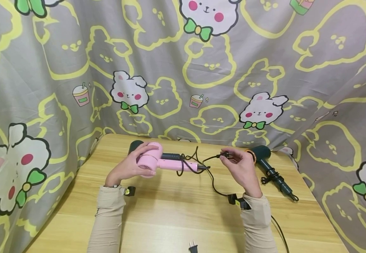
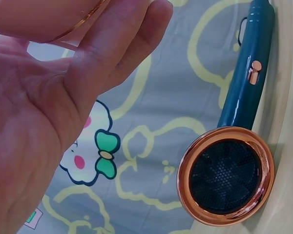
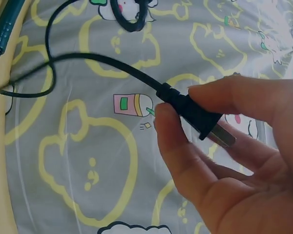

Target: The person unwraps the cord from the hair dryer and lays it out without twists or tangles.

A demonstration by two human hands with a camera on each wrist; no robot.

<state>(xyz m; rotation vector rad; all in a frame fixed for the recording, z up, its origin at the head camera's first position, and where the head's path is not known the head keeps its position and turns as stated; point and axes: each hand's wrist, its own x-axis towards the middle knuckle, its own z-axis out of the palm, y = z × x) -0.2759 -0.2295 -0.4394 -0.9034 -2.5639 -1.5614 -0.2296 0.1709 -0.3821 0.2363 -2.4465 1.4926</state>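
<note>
My left hand (image 1: 129, 167) grips the round head of a pink hair dryer (image 1: 149, 158), held over the table with its handle pointing right. A black cord (image 1: 183, 165) is looped loosely around that handle. In the right wrist view, the thumb and finger of my right hand (image 3: 249, 170) pinch a black plug (image 3: 195, 112), its metal prongs pointing toward the palm. Behind the pink dryer lies a dark green hair dryer (image 1: 171, 155), partly hidden; the left wrist view shows its copper-rimmed back (image 2: 224, 176).
Right of my right hand, a second dark green hair dryer (image 1: 269, 168) lies with its cord bundled around the handle. Another black plug (image 1: 193, 248) is at the near edge of the wooden table (image 1: 170, 218). A patterned curtain (image 1: 170, 70) encloses the back and sides.
</note>
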